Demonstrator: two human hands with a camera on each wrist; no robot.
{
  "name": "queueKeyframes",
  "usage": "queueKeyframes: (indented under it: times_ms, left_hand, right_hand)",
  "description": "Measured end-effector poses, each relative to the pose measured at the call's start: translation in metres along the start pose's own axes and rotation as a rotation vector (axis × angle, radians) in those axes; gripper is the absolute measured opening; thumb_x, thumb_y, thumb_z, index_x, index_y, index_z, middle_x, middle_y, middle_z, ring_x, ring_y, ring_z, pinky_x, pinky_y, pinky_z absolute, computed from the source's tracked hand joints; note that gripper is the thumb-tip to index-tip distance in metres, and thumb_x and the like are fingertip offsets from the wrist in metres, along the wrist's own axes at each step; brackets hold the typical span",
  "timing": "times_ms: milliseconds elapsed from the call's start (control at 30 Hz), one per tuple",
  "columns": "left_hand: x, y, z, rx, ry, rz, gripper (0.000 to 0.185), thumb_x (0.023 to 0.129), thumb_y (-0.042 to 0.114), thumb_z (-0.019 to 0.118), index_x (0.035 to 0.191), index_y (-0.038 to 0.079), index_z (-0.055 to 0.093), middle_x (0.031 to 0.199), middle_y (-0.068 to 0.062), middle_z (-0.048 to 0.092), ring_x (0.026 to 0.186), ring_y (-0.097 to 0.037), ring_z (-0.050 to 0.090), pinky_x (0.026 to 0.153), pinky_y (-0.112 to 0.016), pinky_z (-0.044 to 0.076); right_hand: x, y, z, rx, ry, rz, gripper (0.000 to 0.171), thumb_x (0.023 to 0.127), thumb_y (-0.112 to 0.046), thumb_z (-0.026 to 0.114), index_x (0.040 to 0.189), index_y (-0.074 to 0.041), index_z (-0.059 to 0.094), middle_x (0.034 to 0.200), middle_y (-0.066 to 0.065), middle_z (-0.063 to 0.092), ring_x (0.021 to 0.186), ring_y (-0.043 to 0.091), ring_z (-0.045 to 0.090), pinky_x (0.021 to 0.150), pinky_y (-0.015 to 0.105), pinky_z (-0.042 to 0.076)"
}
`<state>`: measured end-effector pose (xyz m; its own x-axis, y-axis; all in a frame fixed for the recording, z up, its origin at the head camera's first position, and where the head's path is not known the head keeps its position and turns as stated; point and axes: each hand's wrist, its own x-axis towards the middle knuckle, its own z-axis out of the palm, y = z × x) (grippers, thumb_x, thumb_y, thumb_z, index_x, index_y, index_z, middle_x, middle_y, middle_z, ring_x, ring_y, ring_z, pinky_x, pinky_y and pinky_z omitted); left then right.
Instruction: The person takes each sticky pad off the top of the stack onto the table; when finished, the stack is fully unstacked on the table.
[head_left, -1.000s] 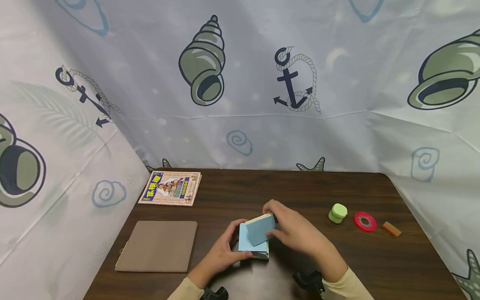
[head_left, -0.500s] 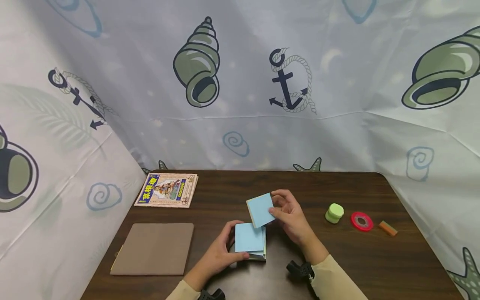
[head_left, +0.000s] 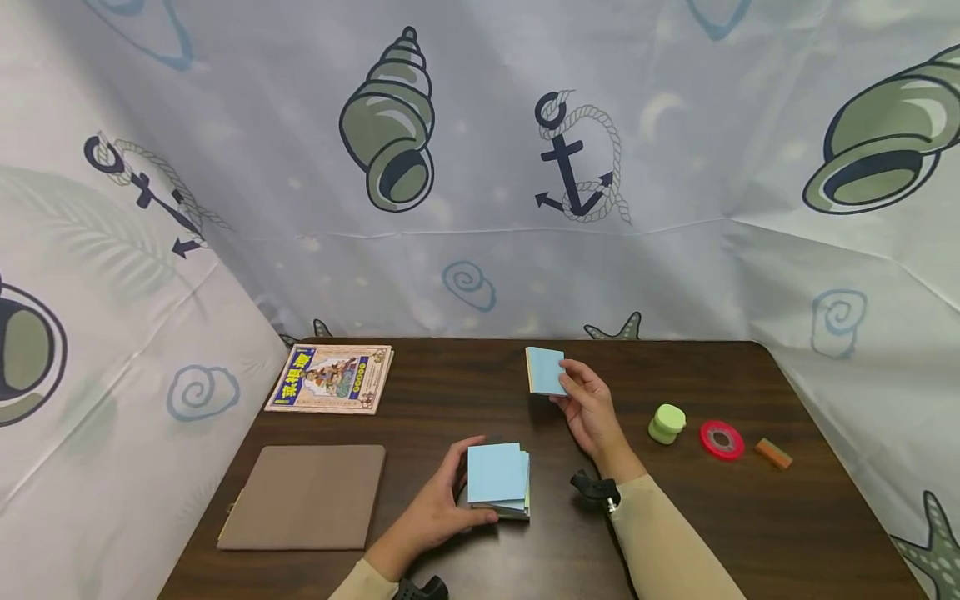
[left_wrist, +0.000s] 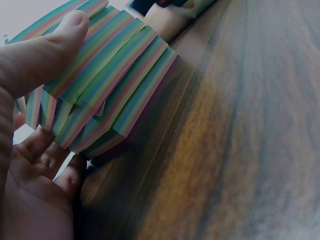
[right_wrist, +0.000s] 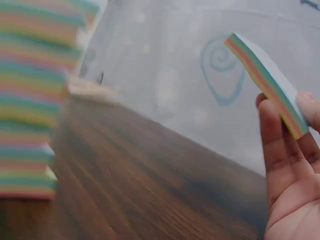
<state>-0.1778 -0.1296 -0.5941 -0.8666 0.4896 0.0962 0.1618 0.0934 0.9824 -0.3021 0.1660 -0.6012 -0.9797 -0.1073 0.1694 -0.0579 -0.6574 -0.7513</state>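
Observation:
A tall stack of sticky note pads [head_left: 495, 473] stands on the table in front of the person, its pale blue top sheet slightly askew. My left hand [head_left: 429, 515] grips the stack from the left, thumb at its near side and fingers at its far side. In the left wrist view the stack's edges [left_wrist: 107, 70] show pink, yellow, green and blue stripes, with the pads unevenly aligned. Farther back, my right hand [head_left: 588, 408] pinches one thin sticky note pad [head_left: 546, 372] by its right edge. Its striped side [right_wrist: 267, 85] faces the right wrist camera, raised above the table.
A taupe notebook [head_left: 303, 498] lies at the left, with an illustrated book [head_left: 330, 379] behind it. To the right are a light green small container [head_left: 667, 423], a red ring-shaped roll [head_left: 722, 440] and an orange-brown block [head_left: 773, 453]. A printed curtain [head_left: 480, 167] hangs behind the table [head_left: 450, 383].
The right hand has lifted the thin sticky note pad off the stack and carried it away, back and to the right. The left hand stays on the stack.

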Motion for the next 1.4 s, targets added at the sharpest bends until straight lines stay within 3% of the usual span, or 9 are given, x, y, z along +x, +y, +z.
queueKeyframes:
  times_ms: [233,467,667,833,933,1167,1400]
  left_hand:
    - [0.0,0.001,0.0,0.016,0.013,0.006,0.106,0.081,0.011,0.096,0.165,0.006,0.032,0.155,-0.013,0.053,0.136,-0.013,0.055,0.115,-0.016,0.041]
    - [-0.001,-0.001,-0.001,0.052,0.02,-0.023,0.103,0.082,0.014,0.097,0.164,0.009,0.034,0.153,-0.01,0.055,0.136,-0.014,0.054,0.116,-0.017,0.041]
    - [0.0,-0.003,-0.001,0.062,0.009,-0.035,0.103,0.083,0.016,0.097,0.164,0.009,0.034,0.154,-0.011,0.054,0.138,-0.016,0.055,0.115,-0.017,0.042]
    - [0.001,-0.001,-0.001,0.058,0.008,-0.024,0.102,0.084,0.016,0.096,0.165,0.009,0.033,0.153,-0.012,0.054,0.135,-0.016,0.057,0.112,-0.018,0.044]
    - [0.001,-0.001,-0.002,0.061,0.003,-0.032,0.103,0.084,0.016,0.096,0.165,0.01,0.033,0.152,-0.009,0.054,0.134,-0.015,0.057,0.112,-0.018,0.044]
    - [0.002,0.001,-0.003,0.051,0.0,-0.05,0.102,0.084,0.017,0.096,0.165,0.013,0.033,0.153,-0.007,0.055,0.137,-0.018,0.057,0.112,-0.019,0.045]
    - [0.001,0.003,-0.003,0.065,0.002,-0.049,0.101,0.086,0.018,0.095,0.165,0.014,0.034,0.153,-0.006,0.055,0.138,-0.017,0.056,0.114,-0.018,0.043]
  right_hand:
    - [0.033,0.009,0.005,-0.083,0.035,0.068,0.046,0.111,-0.004,0.06,0.154,0.006,0.05,0.115,0.004,0.062,0.096,0.015,0.074,0.081,0.026,0.064]
    - [0.05,0.016,0.01,-0.293,-0.02,0.139,0.051,0.109,-0.003,0.064,0.157,0.005,0.049,0.117,0.003,0.057,0.106,0.015,0.063,0.095,0.035,0.065]
    - [0.048,0.019,0.01,-0.454,-0.012,0.162,0.053,0.109,-0.003,0.063,0.16,0.003,0.049,0.143,0.019,0.053,0.122,0.022,0.057,0.098,0.025,0.059]
    - [0.047,0.019,0.012,-0.635,-0.075,0.161,0.055,0.109,-0.006,0.065,0.161,0.0,0.048,0.156,0.027,0.054,0.141,0.035,0.056,0.101,0.017,0.053]
    - [0.048,0.02,0.015,-0.753,-0.102,0.161,0.054,0.109,-0.007,0.065,0.161,-0.002,0.05,0.153,0.026,0.058,0.14,0.038,0.057,0.104,0.022,0.055]
    - [0.048,0.019,0.026,-0.971,-0.12,0.156,0.051,0.111,-0.014,0.064,0.161,-0.011,0.053,0.15,0.017,0.061,0.136,0.033,0.061,0.113,0.048,0.053]
    - [0.048,0.017,0.033,-1.096,-0.146,0.167,0.043,0.112,-0.019,0.064,0.154,-0.012,0.061,0.142,0.013,0.057,0.133,0.033,0.058,0.113,0.055,0.049]
